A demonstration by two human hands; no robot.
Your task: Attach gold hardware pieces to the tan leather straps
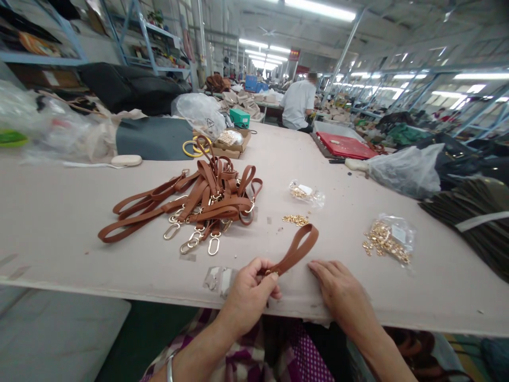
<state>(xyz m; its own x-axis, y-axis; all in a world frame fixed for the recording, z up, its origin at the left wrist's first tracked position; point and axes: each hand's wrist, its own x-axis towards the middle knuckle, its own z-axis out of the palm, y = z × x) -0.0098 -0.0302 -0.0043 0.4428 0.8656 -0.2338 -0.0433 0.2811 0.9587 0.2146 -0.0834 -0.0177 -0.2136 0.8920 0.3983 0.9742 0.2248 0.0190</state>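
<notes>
My left hand [252, 286] pinches the end of a brown leather strap [298, 250], whose loop stands up to the right over the table's front edge. Just right of the loop, my right hand [338, 286] rests on the table, fingers together and pointing forward; whether anything is under them is hidden. A heap of brown straps with gold clasps [214, 196] lies to the left. Beyond the loop is a small pile of gold pieces [296, 219], with a clear bag of gold parts [306, 193] behind it. Another bag of gold pieces [389, 239] lies at the right.
Behind the heap are a cardboard box [234, 146], yellow rings [193, 147] and a grey sheet [155, 138]. A red item [345, 145], a plastic bag [409, 170] and stacked dark pieces [473, 217] lie at the right. A person [298, 101] is at the far end.
</notes>
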